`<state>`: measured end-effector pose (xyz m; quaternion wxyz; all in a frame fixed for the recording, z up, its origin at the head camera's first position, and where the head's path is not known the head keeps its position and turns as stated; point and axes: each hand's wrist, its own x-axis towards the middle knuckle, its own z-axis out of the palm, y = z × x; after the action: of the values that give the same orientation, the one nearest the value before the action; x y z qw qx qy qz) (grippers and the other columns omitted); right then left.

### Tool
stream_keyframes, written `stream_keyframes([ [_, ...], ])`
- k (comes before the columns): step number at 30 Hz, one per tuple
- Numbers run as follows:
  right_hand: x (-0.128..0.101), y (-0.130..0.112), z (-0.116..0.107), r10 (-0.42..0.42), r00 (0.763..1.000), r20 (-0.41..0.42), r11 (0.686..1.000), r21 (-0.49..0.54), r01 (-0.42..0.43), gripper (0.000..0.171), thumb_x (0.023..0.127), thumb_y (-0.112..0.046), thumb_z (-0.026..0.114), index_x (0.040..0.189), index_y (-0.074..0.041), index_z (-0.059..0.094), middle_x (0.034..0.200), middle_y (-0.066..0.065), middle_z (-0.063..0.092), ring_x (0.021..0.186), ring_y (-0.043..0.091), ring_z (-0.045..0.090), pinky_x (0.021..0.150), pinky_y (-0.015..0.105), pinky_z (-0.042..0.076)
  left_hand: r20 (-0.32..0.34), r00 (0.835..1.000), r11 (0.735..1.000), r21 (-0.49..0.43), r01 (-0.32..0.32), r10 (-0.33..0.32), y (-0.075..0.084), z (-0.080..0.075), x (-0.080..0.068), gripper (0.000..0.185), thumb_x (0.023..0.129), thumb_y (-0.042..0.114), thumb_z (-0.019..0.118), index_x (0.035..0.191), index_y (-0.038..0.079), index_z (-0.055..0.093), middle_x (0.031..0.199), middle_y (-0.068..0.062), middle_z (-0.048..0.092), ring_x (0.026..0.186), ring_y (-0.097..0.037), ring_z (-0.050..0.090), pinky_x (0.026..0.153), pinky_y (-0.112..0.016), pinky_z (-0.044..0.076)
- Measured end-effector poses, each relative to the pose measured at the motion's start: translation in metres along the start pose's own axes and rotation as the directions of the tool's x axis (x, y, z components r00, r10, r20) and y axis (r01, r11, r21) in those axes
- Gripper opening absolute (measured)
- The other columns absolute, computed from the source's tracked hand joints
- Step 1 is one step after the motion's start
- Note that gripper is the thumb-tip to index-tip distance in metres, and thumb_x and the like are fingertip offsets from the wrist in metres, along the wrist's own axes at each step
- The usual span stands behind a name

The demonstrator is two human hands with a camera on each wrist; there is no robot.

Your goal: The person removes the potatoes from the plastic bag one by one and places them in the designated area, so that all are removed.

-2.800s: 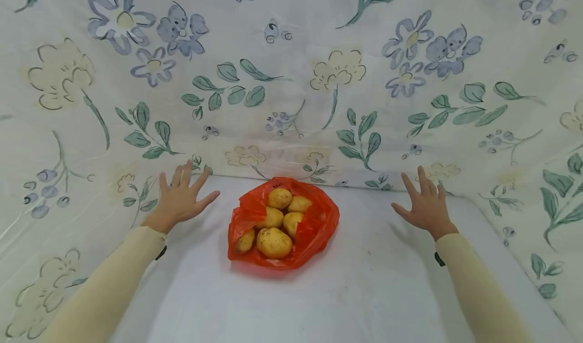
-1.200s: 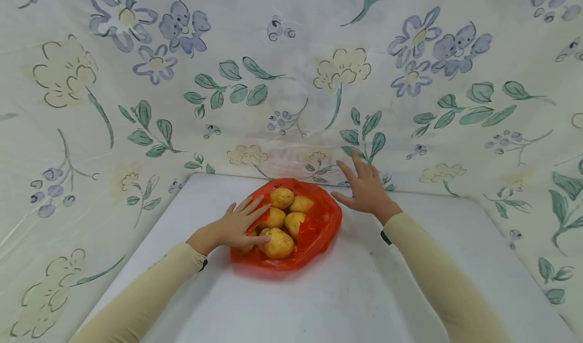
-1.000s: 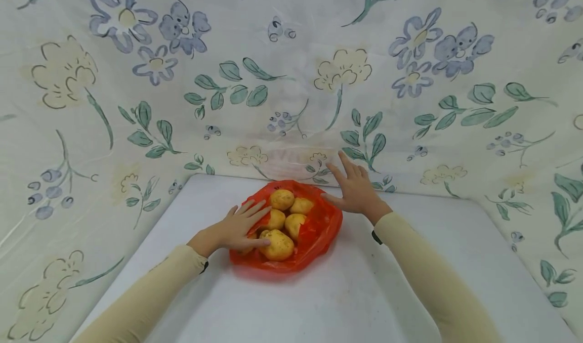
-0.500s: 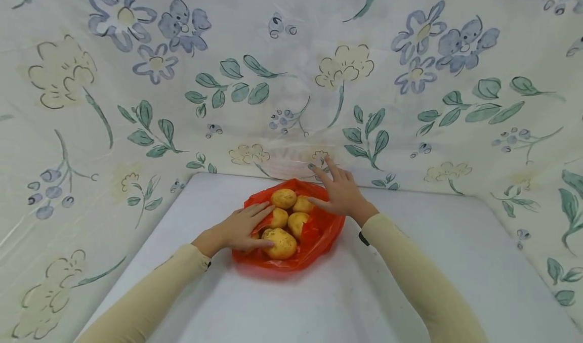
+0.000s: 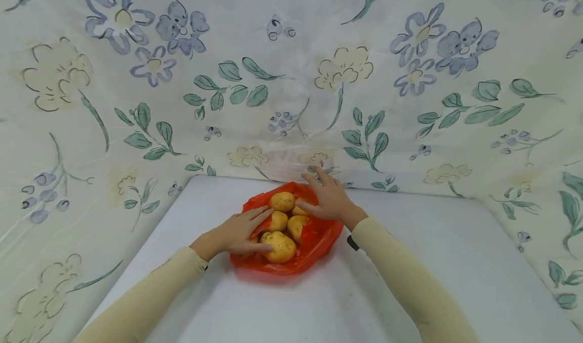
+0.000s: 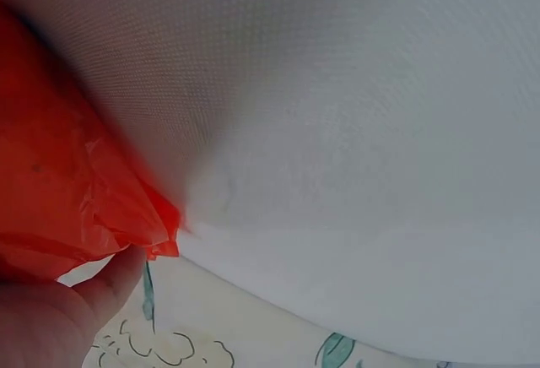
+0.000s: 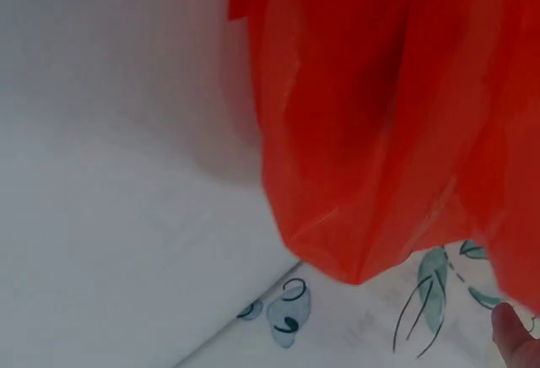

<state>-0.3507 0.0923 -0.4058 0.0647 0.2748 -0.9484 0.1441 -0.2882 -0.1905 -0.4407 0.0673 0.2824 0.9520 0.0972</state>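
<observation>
A thin red plastic bag (image 5: 321, 242) with its mouth spread wide holds several yellow potatoes (image 5: 279, 248) in the head view. My left hand (image 5: 232, 234) lies over the bag's left side, fingers fairly straight and thumb across the front potato. From the right, my right hand (image 5: 331, 201) reaches over the back right of the bag, its fingers spread and thumb overlapping a rear potato. In the left wrist view, the red bag (image 6: 59, 165) shows beside a finger (image 6: 118, 279). The right wrist view shows the bag's folds (image 7: 354, 148) and one fingertip (image 7: 509, 330).
The bag sits on a white table (image 5: 291, 307), near its back edge. Behind and at both sides hangs a white sheet (image 5: 291, 80) printed with flowers and leaves. Dark bands (image 5: 352, 242) show at the wrists under cream sleeves (image 5: 150, 287).
Both hands started apart, either side of the bag. The left came right onto the bag's left side; the right moved left until it overlapped the bag's back right. The bag stayed about where it was.
</observation>
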Motion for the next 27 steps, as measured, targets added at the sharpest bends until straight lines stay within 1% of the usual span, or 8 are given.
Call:
stream_keyframes([
  [3, 0.002, -0.001, 0.002, 0.0, 1.0, -0.006, 1.0, 0.022, 0.0, 0.078, 0.09, -0.064, 0.056, 0.153, -0.025, 0.031, 0.163, 0.014, 0.018, 0.144, 0.033, 0.035, 0.118, 0.06, 0.026, 0.017, 1.0, 1.0, -0.002, 0.003, -0.003, 0.001, -0.001, 0.003, 0.104, 0.08, 0.081, 0.051, 0.159, 0.019, 0.022, 0.164, -0.009, 0.024, 0.147, -0.034, 0.032, 0.11, -0.066, 0.032],
  [6, 0.005, -0.005, 0.002, -0.004, 1.0, -0.011, 0.998, 0.068, 0.005, 0.078, 0.09, -0.063, 0.058, 0.153, -0.023, 0.033, 0.161, 0.016, 0.024, 0.14, 0.037, 0.04, 0.115, 0.061, 0.03, 0.023, 1.0, 1.0, 0.0, 0.007, -0.007, 0.002, -0.001, 0.003, 0.104, 0.08, 0.082, 0.051, 0.158, 0.019, 0.022, 0.164, -0.009, 0.024, 0.146, -0.034, 0.032, 0.11, -0.066, 0.032],
  [9, 0.006, -0.01, 0.003, -0.012, 1.0, 0.002, 0.994, 0.107, 0.012, 0.078, 0.089, -0.062, 0.059, 0.152, -0.023, 0.034, 0.158, 0.018, 0.03, 0.137, 0.04, 0.042, 0.113, 0.061, 0.035, 0.023, 1.0, 1.0, -0.007, 0.018, -0.018, 0.002, -0.001, 0.001, 0.104, 0.081, 0.08, 0.052, 0.158, 0.017, 0.024, 0.163, -0.011, 0.026, 0.145, -0.035, 0.035, 0.11, -0.066, 0.033],
  [13, 0.008, -0.016, 0.006, -0.011, 1.0, 0.017, 0.99, 0.138, 0.008, 0.078, 0.089, -0.061, 0.06, 0.152, -0.023, 0.034, 0.156, 0.014, 0.033, 0.136, 0.037, 0.043, 0.112, 0.057, 0.038, 0.027, 0.999, 1.0, -0.016, 0.025, -0.025, 0.0, -0.001, -0.001, 0.103, 0.081, 0.079, 0.053, 0.158, 0.017, 0.024, 0.162, -0.012, 0.027, 0.144, -0.036, 0.037, 0.11, -0.066, 0.033],
  [17, 0.01, -0.02, 0.011, -0.003, 1.0, 0.0, 0.981, 0.192, 0.003, 0.078, 0.089, -0.058, 0.063, 0.152, -0.022, 0.036, 0.153, 0.012, 0.034, 0.134, 0.035, 0.045, 0.111, 0.056, 0.04, 0.022, 1.0, 1.0, -0.002, 0.022, -0.022, -0.001, -0.001, -0.001, 0.103, 0.081, 0.079, 0.052, 0.158, 0.017, 0.023, 0.163, -0.011, 0.026, 0.143, -0.036, 0.039, 0.11, -0.064, 0.034],
  [23, 0.013, -0.021, 0.016, 0.006, 1.0, 0.012, 0.971, 0.24, -0.009, 0.076, 0.089, -0.054, 0.065, 0.151, -0.022, 0.035, 0.153, 0.011, 0.035, 0.136, 0.033, 0.043, 0.111, 0.056, 0.04, 0.012, 1.0, 1.0, -0.01, 0.006, -0.006, 0.0, -0.002, 0.001, 0.103, 0.082, 0.079, 0.053, 0.158, 0.015, 0.024, 0.162, -0.012, 0.027, 0.14, -0.038, 0.042, 0.109, -0.065, 0.035],
  [27, 0.014, -0.023, 0.019, 0.007, 1.0, 0.016, 0.959, 0.282, -0.011, 0.072, 0.09, -0.05, 0.066, 0.15, -0.021, 0.038, 0.151, 0.009, 0.038, 0.137, 0.031, 0.042, 0.111, 0.054, 0.041, 0.014, 1.0, 1.0, -0.002, 0.014, -0.014, 0.0, 0.0, 0.001, 0.103, 0.081, 0.079, 0.053, 0.158, 0.017, 0.023, 0.163, -0.011, 0.027, 0.14, -0.038, 0.042, 0.11, -0.063, 0.035],
])
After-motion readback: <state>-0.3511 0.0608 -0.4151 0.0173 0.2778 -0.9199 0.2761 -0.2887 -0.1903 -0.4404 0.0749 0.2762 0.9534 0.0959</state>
